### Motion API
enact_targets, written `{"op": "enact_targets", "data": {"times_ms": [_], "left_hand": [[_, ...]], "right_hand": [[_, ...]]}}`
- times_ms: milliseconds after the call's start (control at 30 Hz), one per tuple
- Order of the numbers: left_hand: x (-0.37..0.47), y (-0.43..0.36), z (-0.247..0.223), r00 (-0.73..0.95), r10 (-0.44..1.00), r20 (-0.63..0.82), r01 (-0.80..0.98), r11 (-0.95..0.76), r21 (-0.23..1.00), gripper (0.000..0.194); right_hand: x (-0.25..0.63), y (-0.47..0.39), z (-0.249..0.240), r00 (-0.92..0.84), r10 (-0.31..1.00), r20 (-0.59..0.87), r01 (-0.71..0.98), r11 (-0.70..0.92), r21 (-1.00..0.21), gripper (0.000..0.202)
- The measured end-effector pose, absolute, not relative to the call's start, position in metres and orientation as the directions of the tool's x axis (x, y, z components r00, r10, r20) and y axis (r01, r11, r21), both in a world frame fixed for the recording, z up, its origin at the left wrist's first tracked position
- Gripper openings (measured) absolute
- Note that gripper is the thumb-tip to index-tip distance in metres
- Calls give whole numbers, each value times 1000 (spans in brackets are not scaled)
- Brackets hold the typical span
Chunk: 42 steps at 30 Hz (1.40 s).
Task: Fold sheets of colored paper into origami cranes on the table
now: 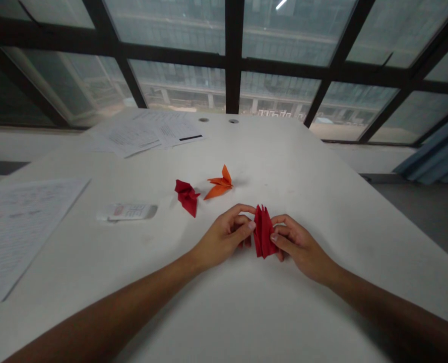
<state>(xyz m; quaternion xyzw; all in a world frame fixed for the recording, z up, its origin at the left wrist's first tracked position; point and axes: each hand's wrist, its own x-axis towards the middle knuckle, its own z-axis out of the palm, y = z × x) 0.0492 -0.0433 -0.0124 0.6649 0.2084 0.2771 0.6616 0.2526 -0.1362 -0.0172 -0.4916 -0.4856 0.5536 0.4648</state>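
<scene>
Left hand (229,234) and right hand (299,247), fingers pinching opposite sides of pleated red paper (263,233); orange folded paper (220,183) lies beyond the left fingertips.

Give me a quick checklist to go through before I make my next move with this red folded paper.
1. Left hand on the paper's left side: ok.
2. Right hand on its right side: ok.
3. Red folded paper apart from the orange folded piece and the other red piece: ok, both lie beyond the left hand.
4. Layers pressed flat together: not ok, the tips stand apart at the top.
5. Loose printed sheets away from both hands: ok.
6. Paper free of small tears: cannot tell.
</scene>
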Motion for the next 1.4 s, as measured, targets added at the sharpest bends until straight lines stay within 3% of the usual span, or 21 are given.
{"op": "enact_targets", "data": {"times_ms": [267, 400, 567, 967, 1200, 1400], "left_hand": [[49, -48, -12, 720, 676, 157, -120, -102, 988, 55], [49, -49, -14, 716, 681, 153, -60, -159, 985, 44], [49, -47, -15, 713, 688, 135, -86, -106, 991, 26], [53, -39, -13, 640, 767, 51, -157, 66, 985, 27], [48, -43, -7, 817, 572, 71, -127, 59, 990, 63], [48, -51, -2, 866, 495, 68, -31, -83, 996, 51]], "right_hand": [[254, -138, -21, -107, 990, -93, -10, -95, -995, 24], [253, -141, -18, -126, 987, -94, 22, -92, -995, 25], [252, -142, -14, -178, 978, -109, 35, -105, -994, 22], [256, -138, -18, -131, 983, -127, 32, -124, -992, 26], [254, -137, -14, -83, 991, -105, -24, -107, -994, 27], [252, -140, -12, -130, 986, -108, -51, -116, -992, 28]]}}
